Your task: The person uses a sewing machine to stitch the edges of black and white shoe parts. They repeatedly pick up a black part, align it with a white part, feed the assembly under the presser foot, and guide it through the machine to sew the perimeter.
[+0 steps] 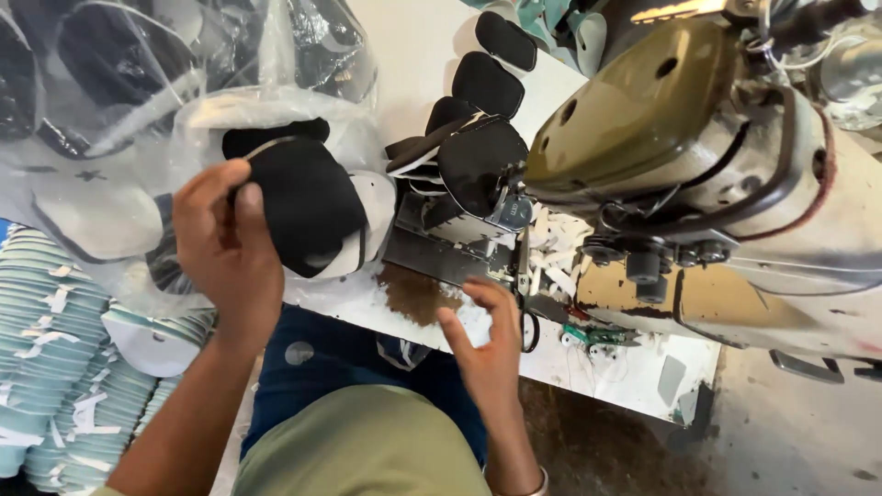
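We see a clear plastic bag full of black and white pieces bulging just above and behind the left hand, crowding the space over its fingers. Below that hand's wrist lies a stack of pale blue-green pieces. Ahead of the right hand stands an olive and cream sewing machine, its needle area just beyond the fingertips, and a chain of stitched black pieces trails away from there across the white table. A pair of scissors lies just beside the right fingers, on their outer side.

Our left fingers are closed on the edge of a black fabric piece, thumb and fingertips pinching its near side; the piece spreads out beyond the fingertips toward the machine, over a white piece that shows at its far edge. Our right fingers are spread loosely and hold nothing, hovering over the table edge, well apart from the black fabric piece.
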